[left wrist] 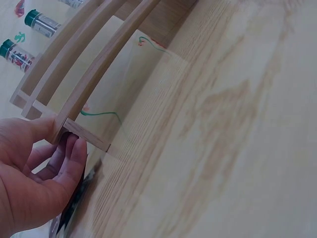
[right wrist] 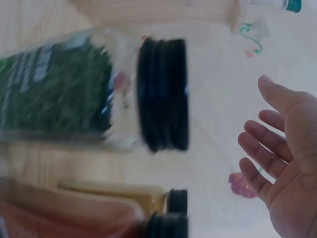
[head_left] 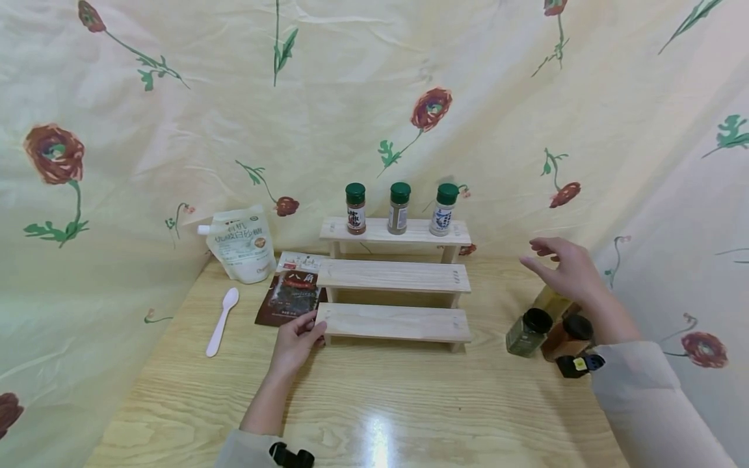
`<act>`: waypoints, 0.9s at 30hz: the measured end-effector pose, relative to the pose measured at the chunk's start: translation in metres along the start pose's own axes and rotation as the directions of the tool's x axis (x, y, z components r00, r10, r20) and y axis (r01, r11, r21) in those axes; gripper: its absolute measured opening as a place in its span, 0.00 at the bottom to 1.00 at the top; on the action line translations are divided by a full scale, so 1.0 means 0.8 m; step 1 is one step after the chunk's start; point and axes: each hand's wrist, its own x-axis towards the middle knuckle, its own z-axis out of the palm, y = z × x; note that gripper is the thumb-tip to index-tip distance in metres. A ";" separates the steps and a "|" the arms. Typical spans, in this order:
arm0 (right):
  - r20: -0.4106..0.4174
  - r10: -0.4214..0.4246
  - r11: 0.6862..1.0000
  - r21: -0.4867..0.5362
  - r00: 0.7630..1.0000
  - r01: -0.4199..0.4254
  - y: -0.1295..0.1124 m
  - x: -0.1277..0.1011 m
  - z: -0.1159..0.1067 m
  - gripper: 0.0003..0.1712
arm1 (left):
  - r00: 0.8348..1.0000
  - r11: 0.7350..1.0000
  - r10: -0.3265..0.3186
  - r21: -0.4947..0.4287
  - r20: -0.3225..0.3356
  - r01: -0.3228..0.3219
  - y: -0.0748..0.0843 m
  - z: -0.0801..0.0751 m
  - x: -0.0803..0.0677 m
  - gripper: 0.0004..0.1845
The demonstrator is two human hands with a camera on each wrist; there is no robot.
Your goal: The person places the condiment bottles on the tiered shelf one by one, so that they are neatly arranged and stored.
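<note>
1. At frame centre, our left hand [head_left: 295,338] gripped the left end of the wooden rack's [head_left: 398,322] lowest step.
2. Our right hand [head_left: 564,266], fingers spread wide, hovered above the black-lidded jars [head_left: 529,331] at lower right.

- Bright, even light; glare patch on table [head_left: 377,435], bottom centre of head view.
- Wide-angle bending at head-view edges.
- Right wrist view: jars [right wrist: 99,94] blurred.

I see a wooden table [head_left: 374,403] carrying a stepped rack [head_left: 394,279], spoon [head_left: 221,322], pouch [head_left: 241,244], packet [head_left: 290,296] and jars [head_left: 547,331].
</note>
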 end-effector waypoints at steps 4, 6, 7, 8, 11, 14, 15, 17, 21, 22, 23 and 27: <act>0.009 0.032 0.999 -0.023 0.999 -0.032 0.014 -0.009 0.001 0.28 | 1.000 1.000 0.005 -0.004 0.006 -0.005 -0.001 0.000 -0.001 0.24; -0.002 0.029 0.999 -0.036 1.000 -0.029 0.022 -0.014 0.002 0.26 | 1.000 1.000 0.005 -0.004 0.009 -0.005 -0.001 0.000 -0.001 0.24; -0.009 0.021 0.999 -0.047 1.000 -0.022 0.027 -0.016 0.002 0.25 | 1.000 1.000 0.008 -0.002 0.010 -0.008 -0.001 0.000 -0.001 0.24; -0.019 0.010 0.998 -0.057 1.000 -0.011 0.032 -0.019 0.002 0.24 | 1.000 1.000 0.005 -0.002 0.009 -0.005 -0.001 0.000 -0.001 0.24; -0.033 -0.007 0.996 -0.089 0.999 0.004 0.043 -0.026 0.001 0.23 | 1.000 1.000 0.002 -0.002 0.003 -0.002 0.000 -0.001 -0.001 0.24; -0.017 0.015 0.993 -0.116 1.000 -0.017 0.051 -0.032 -0.001 0.24 | 1.000 1.000 0.003 -0.004 0.001 -0.003 0.000 0.000 0.000 0.24; -0.011 0.022 0.992 -0.123 1.000 -0.024 0.053 -0.034 -0.002 0.24 | 1.000 1.000 0.003 -0.005 0.001 -0.003 0.000 0.000 0.000 0.24; -0.001 0.036 0.991 -0.131 0.999 -0.036 0.057 -0.038 -0.002 0.25 | 1.000 1.000 0.003 -0.003 0.002 -0.003 0.000 0.000 0.001 0.24; -0.004 0.040 0.991 -0.131 0.999 -0.040 0.065 -0.043 -0.002 0.25 | 1.000 1.000 -0.008 0.003 0.002 0.008 -0.001 0.000 0.001 0.25; -0.001 0.046 0.991 -0.128 0.999 -0.046 0.067 -0.044 -0.001 0.25 | 1.000 1.000 -0.009 0.005 0.003 0.009 -0.001 0.000 0.001 0.25; 0.000 0.051 0.990 -0.129 0.999 -0.050 0.069 -0.044 -0.001 0.25 | 1.000 1.000 -0.011 0.007 0.003 0.011 -0.001 0.000 0.002 0.25; 0.017 0.080 0.987 -0.142 0.997 -0.077 0.072 -0.046 -0.003 0.27 | 1.000 1.000 -0.013 0.011 0.005 0.013 -0.002 0.000 0.002 0.25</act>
